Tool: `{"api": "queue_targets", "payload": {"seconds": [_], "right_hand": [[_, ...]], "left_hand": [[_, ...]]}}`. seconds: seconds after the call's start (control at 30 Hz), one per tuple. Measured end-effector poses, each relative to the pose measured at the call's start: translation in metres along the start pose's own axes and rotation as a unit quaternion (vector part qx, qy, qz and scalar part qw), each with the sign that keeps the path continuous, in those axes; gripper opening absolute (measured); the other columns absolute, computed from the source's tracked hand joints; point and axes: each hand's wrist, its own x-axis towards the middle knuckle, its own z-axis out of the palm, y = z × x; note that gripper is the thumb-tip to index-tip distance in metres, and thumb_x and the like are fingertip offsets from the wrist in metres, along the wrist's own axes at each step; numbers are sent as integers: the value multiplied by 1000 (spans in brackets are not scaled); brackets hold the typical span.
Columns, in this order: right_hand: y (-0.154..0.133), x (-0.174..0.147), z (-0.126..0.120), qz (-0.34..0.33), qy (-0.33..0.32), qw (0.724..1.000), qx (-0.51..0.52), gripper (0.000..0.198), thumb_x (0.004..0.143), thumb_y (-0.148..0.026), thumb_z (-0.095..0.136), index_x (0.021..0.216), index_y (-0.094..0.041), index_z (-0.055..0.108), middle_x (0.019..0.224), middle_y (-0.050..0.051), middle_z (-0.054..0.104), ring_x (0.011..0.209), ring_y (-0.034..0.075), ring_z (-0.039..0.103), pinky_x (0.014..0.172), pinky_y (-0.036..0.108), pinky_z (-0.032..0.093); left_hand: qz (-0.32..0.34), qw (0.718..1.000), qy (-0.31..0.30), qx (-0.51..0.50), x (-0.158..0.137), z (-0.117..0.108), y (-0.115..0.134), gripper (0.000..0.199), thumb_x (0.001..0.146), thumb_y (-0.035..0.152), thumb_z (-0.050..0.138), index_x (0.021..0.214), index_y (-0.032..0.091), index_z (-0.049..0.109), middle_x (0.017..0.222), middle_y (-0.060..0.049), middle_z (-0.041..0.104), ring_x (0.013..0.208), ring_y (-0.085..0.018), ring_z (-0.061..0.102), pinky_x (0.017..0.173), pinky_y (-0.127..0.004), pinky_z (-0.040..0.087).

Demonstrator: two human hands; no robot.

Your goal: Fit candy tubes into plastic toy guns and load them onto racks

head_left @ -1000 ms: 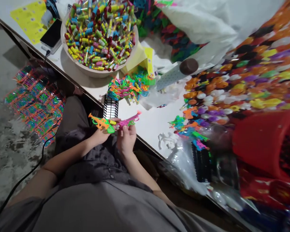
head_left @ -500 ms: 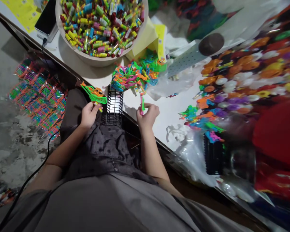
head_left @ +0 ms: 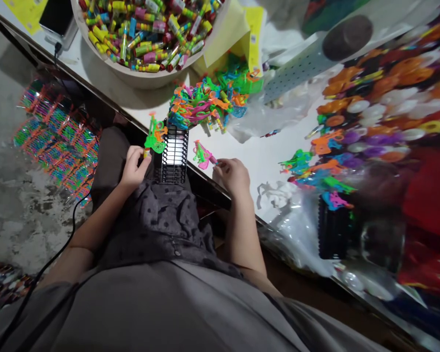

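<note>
My left hand (head_left: 134,167) is closed on the yellow end of a green-and-orange plastic toy (head_left: 155,137), which points up and away from me, left of a black slotted rack (head_left: 174,154). My right hand (head_left: 235,177) pinches the tube end of a pink-and-green plastic toy (head_left: 203,154), held to the right of the rack over the table's front edge. The rack reaches from my lap up to the table. At its far end lies a heap of similar colourful plastic toys (head_left: 200,105).
A large white tub (head_left: 132,76) of small candy-like tubes stands at the back, beside a phone (head_left: 60,19). Plastic-wrapped bundles (head_left: 58,142) lie at left. Assorted orange, white and purple pieces (head_left: 374,117) spread at right, near clear bags (head_left: 297,225) and a black rack (head_left: 331,230).
The left toy has swung more upright and closer to the rack. My right hand has shifted slightly right, and its toy now points left toward the rack.
</note>
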Motion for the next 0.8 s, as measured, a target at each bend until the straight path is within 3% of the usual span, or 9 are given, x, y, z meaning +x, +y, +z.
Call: {"api": "queue_targets", "payload": {"seconds": [0.13,0.23,0.37,0.47,0.63,0.8], "right_hand": [[1,-1,-2,-7,14,1000,26,21,75,-24,55,91,-15,65,92,9,60,78,18,54,77,33,44],[5,1,-1,15,66,991,117,19,75,-25,56,90,-15,59,90,8,61,69,14,55,73,32,47],[-10,17,14,25,123,940,318,21,75,-31,58,90,-16,54,86,6,63,72,14,60,68,30,51],[-39,39,33,2,126,910,394,19,71,-30,62,82,-16,57,83,6,64,76,15,62,72,31,52],[-78,74,61,16,143,904,403,18,70,-31,63,77,-16,55,72,2,62,68,13,59,70,30,51],[-81,79,68,21,158,924,348,16,73,-30,59,78,-16,53,70,2,59,65,12,56,66,27,49]], "left_hand": [[-2,999,-47,20,8,-2,-1,20,78,40,61,78,20,57,83,-3,58,82,-16,56,79,-30,48],[-39,999,-32,-20,11,2,-10,16,76,31,64,84,20,56,84,-2,61,81,-15,59,79,-29,49],[-56,992,6,-111,17,16,-28,22,75,31,67,88,20,52,83,0,62,79,-12,62,77,-26,51],[-28,985,36,-164,30,30,-38,27,74,35,69,85,20,50,81,2,61,79,-11,64,79,-25,52],[-25,983,95,-153,57,58,-48,29,74,38,69,86,20,50,83,1,61,84,-13,65,85,-30,52],[-39,986,86,-136,72,80,-56,27,77,40,65,87,19,51,85,0,62,86,-13,65,87,-32,53]]}}
